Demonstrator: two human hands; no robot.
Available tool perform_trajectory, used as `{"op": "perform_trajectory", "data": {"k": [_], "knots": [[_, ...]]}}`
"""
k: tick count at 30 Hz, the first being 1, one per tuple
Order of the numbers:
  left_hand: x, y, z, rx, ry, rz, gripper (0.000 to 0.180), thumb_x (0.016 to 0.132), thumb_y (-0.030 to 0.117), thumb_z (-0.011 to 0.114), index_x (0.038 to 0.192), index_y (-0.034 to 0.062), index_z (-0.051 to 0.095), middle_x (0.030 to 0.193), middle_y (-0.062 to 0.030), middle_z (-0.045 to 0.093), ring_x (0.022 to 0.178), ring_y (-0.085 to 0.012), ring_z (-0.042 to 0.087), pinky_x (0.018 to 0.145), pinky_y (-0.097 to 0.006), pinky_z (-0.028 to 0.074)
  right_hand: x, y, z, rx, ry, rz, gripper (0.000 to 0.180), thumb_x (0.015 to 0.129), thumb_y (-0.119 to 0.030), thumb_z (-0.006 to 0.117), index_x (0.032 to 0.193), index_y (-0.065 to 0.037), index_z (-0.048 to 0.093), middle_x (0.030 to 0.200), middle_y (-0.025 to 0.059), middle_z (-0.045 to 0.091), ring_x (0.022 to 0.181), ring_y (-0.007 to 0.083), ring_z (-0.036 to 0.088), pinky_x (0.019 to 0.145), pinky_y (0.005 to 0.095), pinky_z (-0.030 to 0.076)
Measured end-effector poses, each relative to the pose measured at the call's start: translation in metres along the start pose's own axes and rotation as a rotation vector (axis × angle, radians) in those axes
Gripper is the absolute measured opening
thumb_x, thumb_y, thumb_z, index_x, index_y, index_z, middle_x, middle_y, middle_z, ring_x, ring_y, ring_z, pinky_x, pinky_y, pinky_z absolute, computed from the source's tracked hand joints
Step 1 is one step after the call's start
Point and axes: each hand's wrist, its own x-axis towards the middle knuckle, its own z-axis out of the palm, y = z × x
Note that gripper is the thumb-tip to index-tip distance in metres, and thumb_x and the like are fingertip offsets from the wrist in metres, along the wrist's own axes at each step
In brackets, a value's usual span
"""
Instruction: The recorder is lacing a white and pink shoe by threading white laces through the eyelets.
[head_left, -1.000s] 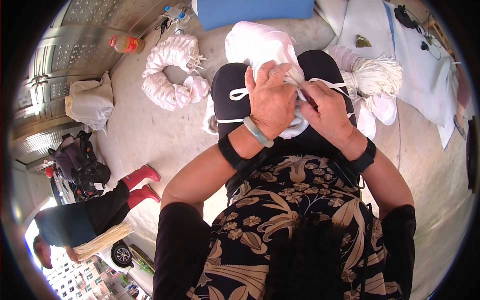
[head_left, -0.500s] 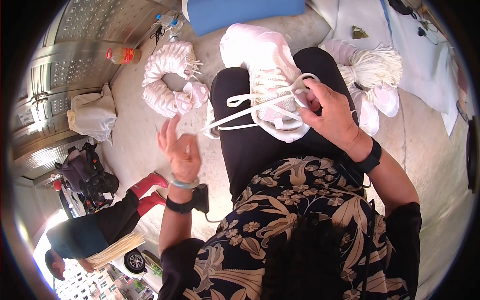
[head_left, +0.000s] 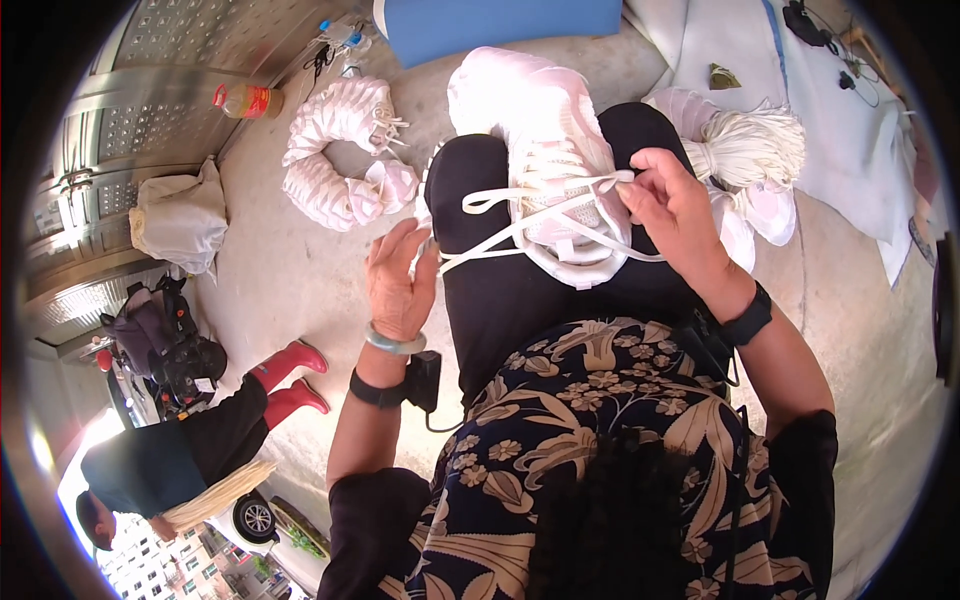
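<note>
A white and pale pink sneaker (head_left: 560, 215) rests between my knees, its heel toward me. White shoelace (head_left: 500, 240) runs through its eyelets; one loop sticks out to the left and strands cross over the tongue. At the shoe's right side, my right hand (head_left: 680, 210) pinches the lace between thumb and fingertips. My left hand (head_left: 400, 280) is left of the shoe beside my knee, its thumb and fingers closed on the lace's left strand. Behind the sneaker, a further pale pink shape (head_left: 490, 85) adjoins it; the join is not clear.
Left on the floor lies a curved row of pale shoes (head_left: 335, 155). To the right, a bundle of white laces (head_left: 755, 145) lies on more shoes (head_left: 770, 215). A bottle (head_left: 247, 101), a white sack (head_left: 180, 220) and a stroller-like thing (head_left: 165, 335) stand left. Another person (head_left: 150, 465) wears red boots.
My left hand has come closer to the shoe and lower, so the left strand is shorter. My right hand has shifted slightly right, drawing the lace out at that side.
</note>
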Motion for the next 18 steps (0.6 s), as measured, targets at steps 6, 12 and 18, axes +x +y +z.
{"op": "perform_trajectory", "data": {"k": [6, 12, 18], "knots": [[0.043, 0.038, 0.017, -0.446, 0.037, -0.095, 0.029, 0.075, -0.001, 0.064, 0.104, 0.0019, 0.062, 0.092, -0.0105, 0.063, 0.061, -0.0138, 0.053, 0.054, -0.026, 0.045, 0.017, 0.004, -0.003, 0.27, -0.046, 0.237, 0.014, 0.087, -0.009, 0.062, 0.095, 0.002, 0.06, 0.071, 0.0026, 0.06, 0.057, 0.0069, 0.054, 0.051, 0.0214, 0.044], [0.055, 0.044, 0.029, -0.469, 0.044, -0.094, 0.023, 0.078, -0.002, 0.064, 0.1, 0.0044, 0.065, 0.078, 0.0004, 0.061, 0.061, -0.0054, 0.048, 0.056, -0.022, 0.042, 0.025, 0.001, -0.016, 0.381, -0.15, 0.438, 0.014, 0.091, -0.018, 0.058, 0.095, -0.006, 0.065, 0.079, -0.0002, 0.062, 0.066, 0.0065, 0.054, 0.06, 0.0197, 0.045], [0.056, 0.05, 0.033, -0.709, 0.13, -0.22, 0.011, 0.083, -0.001, 0.06, 0.093, 0.0009, 0.065, 0.074, -0.004, 0.06, 0.06, -0.008, 0.052, 0.054, -0.024, 0.045, 0.035, 0.001, -0.021, 0.828, -0.381, 0.548, 0.019, 0.094, -0.019, 0.052, 0.101, -0.005, 0.062, 0.099, 0.0028, 0.064, 0.094, 0.0104, 0.057, 0.081, 0.0271, 0.044]]}}
